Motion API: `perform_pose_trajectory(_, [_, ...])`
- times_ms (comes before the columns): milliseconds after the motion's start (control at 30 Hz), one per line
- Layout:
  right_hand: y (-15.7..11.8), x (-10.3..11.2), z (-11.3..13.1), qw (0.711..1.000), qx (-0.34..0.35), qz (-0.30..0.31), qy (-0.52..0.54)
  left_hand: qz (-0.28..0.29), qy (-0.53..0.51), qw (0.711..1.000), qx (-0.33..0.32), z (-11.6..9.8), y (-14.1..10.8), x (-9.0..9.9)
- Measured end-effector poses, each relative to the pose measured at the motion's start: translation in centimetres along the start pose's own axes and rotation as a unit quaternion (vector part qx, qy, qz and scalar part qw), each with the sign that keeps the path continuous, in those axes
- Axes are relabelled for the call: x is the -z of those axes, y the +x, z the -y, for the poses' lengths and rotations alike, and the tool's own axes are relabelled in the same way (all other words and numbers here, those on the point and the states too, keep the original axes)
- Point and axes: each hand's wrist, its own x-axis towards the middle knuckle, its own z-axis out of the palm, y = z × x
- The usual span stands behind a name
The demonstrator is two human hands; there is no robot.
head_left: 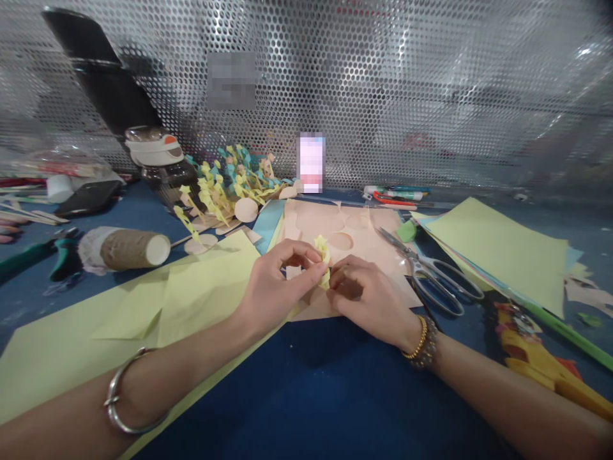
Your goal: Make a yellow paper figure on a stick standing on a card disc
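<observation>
Between the thumb and fingers of my left hand (280,278) is a small yellow paper piece with a star-shaped top (320,242), held upright. My right hand (371,291) has its fingers curled together at the lower part of the same piece; the fingertips partly hide it. Beneath both hands lie peach paper sheets (306,220) with round cut-outs. Scissors (438,278) with grey handles rest just right of my right hand, blades slightly apart. Behind my left hand, a cluster of similar yellow and blue paper stars on strips (211,191) stands near peach paper discs (246,209).
Yellow paper sheets lie left (201,294) and right (502,249). A paper-wrapped roll (134,248), green-handled pliers (64,255) and a dark bottle (163,172) stand or lie left. Markers (397,193) sit by the perforated metal panel (431,96). A yellow tool (546,364), possibly a glue gun, lies right.
</observation>
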Motion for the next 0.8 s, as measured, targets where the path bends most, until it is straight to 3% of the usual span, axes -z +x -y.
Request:
perform_pose_trajectory(433, [-0.18,0.03,0.04,1.0,0.002,0.008,0.03,0.017,-0.108,0.991,0.078,0.47,0.58,-0.16])
perform_pose_trajectory(800, [-0.24,0.01,0.06,0.999,0.008,0.028,0.041,0.037,-0.133,0.987,0.078,0.79,0.54,-0.17])
